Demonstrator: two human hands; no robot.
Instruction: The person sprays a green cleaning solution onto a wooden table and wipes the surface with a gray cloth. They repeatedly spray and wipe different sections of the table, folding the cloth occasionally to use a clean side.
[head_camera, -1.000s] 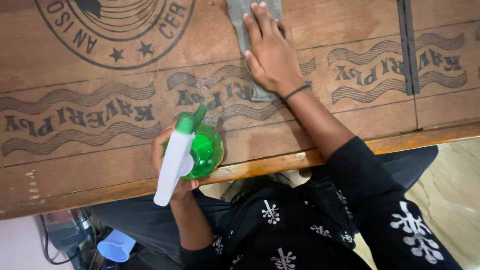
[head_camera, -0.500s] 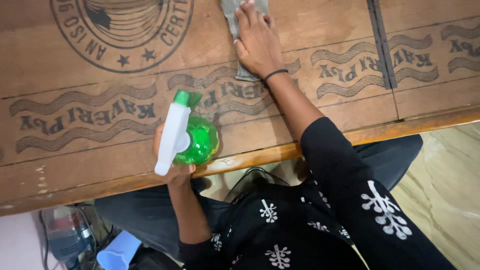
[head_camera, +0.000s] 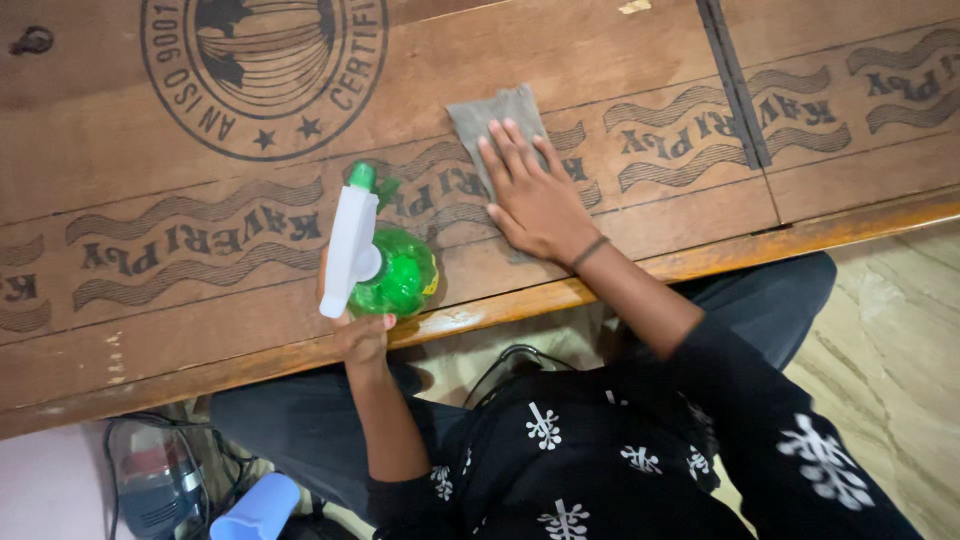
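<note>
right hand (head_camera: 535, 200) drawn nearer on grey cloth (head_camera: 495, 118), left hand (head_camera: 360, 335) gripping green spray bottle (head_camera: 385, 265)

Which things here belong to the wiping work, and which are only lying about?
In use:
- grey cloth, under the right hand
- green spray bottle, held in the left hand
- wooden tabletop, being wiped

Lying about:
- light blue cup on the floor
- dark cables under the table edge

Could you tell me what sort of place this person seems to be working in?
Probably a home or small workroom, though that is a guess. A printed plywood tabletop is wiped with a grey cloth under the right hand, while the left hand holds a green spray bottle. Pale stone floor shows below.
</note>
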